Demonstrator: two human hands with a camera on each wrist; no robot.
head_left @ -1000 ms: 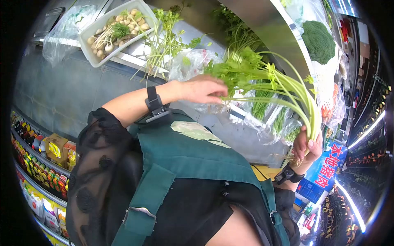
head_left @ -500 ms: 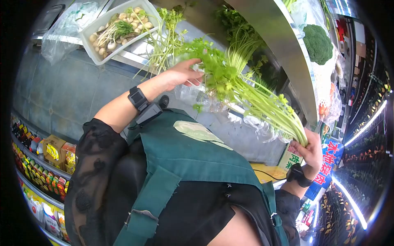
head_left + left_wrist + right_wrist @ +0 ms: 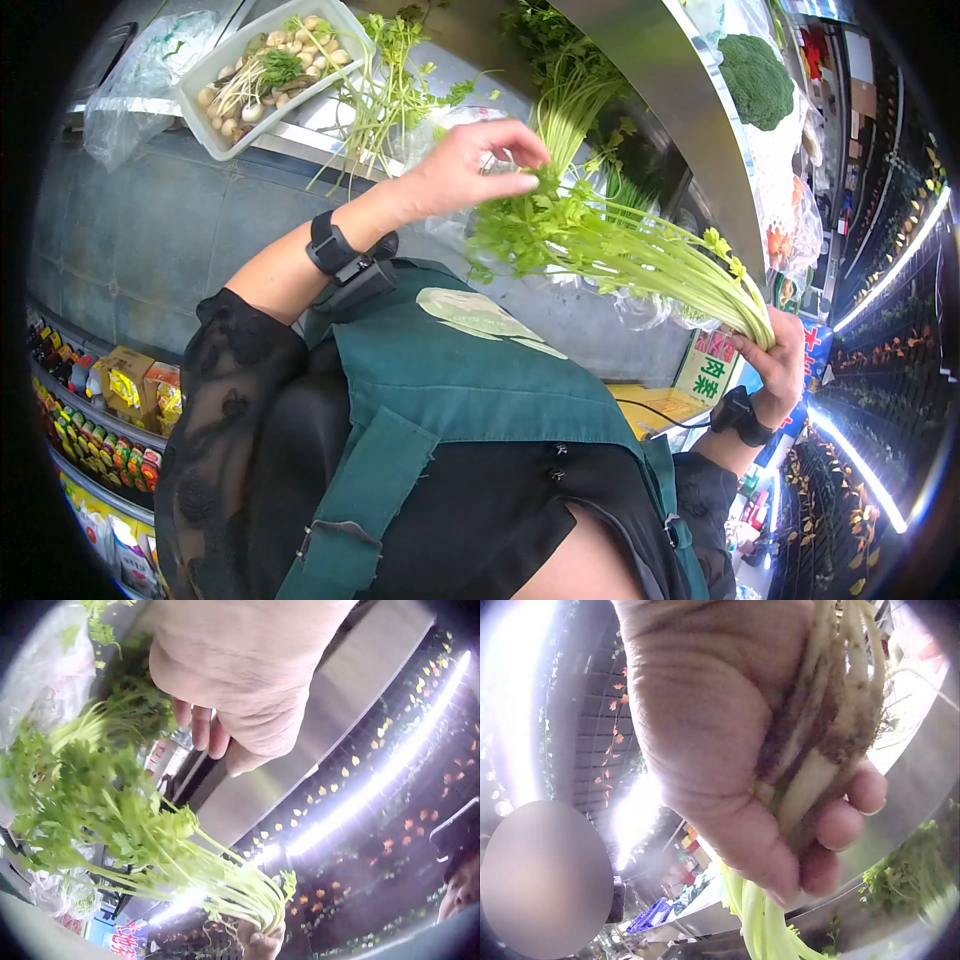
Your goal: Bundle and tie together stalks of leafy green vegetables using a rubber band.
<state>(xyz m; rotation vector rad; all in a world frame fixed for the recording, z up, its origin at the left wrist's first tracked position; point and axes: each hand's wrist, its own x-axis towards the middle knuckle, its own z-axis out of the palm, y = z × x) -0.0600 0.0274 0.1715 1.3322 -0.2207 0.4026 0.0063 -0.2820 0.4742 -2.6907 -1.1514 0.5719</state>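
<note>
My right hand (image 3: 778,360) grips a bunch of celery (image 3: 640,262) by its root end, and the leafy tops reach left toward my other hand. In the right wrist view, thumb and fingers wrap the pale stalk bases, with soil-covered roots (image 3: 851,727) above the hand. My left hand (image 3: 465,172) is raised just above the leaves, its fingers loosely bent, thumb apart and nothing between them. In the left wrist view the leaves (image 3: 97,795) lie below and left of that hand. More celery (image 3: 572,110) lies on the metal counter behind the held bunch.
A white plastic bin (image 3: 215,145) of small round white roots sits at the back left. Loose leafy stems (image 3: 385,85) lie beside it. A metal panel (image 3: 665,80) slants along the right, with a broccoli head (image 3: 757,82) beyond it. Clear plastic bags (image 3: 640,308) rest under the bunch.
My right hand first lifted the bent bunch, then moved outward and laid the stalks more level. My left hand moved left off the leaves, then back up and right above them.
</note>
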